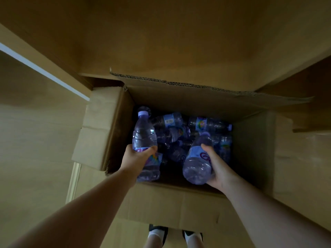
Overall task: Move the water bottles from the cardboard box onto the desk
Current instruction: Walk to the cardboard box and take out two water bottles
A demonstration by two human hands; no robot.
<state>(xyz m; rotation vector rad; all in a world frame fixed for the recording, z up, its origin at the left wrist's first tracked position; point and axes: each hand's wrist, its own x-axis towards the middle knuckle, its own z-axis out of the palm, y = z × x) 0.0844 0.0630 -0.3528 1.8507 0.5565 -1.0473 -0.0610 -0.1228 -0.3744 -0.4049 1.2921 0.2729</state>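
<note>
Two bottles are in our grasp, one per hand, both over the open cardboard box (184,204). Our left hand (138,160) wraps its fingers and thumb round the middle of the left bottle (144,138), across its label, so that hand is clamped firmly on it. That bottle stands nearly upright, its pale lilac cap (143,114) pointing away from us toward the box's far left corner. Our right hand (217,167) curls round the right bottle (198,161) from the side, thumb laid over the label; it too is closed tight on its bottle. This one tilts with its ribbed base toward us and its cap end pointing down and away into the box.

Below and between our hands, the remaining bottles (179,129) lie jumbled on their sides in the dim bottom of the box, touching and overlapping one another; we cannot count them. One along the far wall shows a white barcode label, and another near the right wall has its cap pointing right.

The box flaps are folded outward: the left flap (96,126) hangs beside a pale wooden panel, and the far flap (206,92) shows its corrugated edge. Near the bottom edge of the view, past the near flap, we see our feet in white socks and dark shoes (158,231).
</note>
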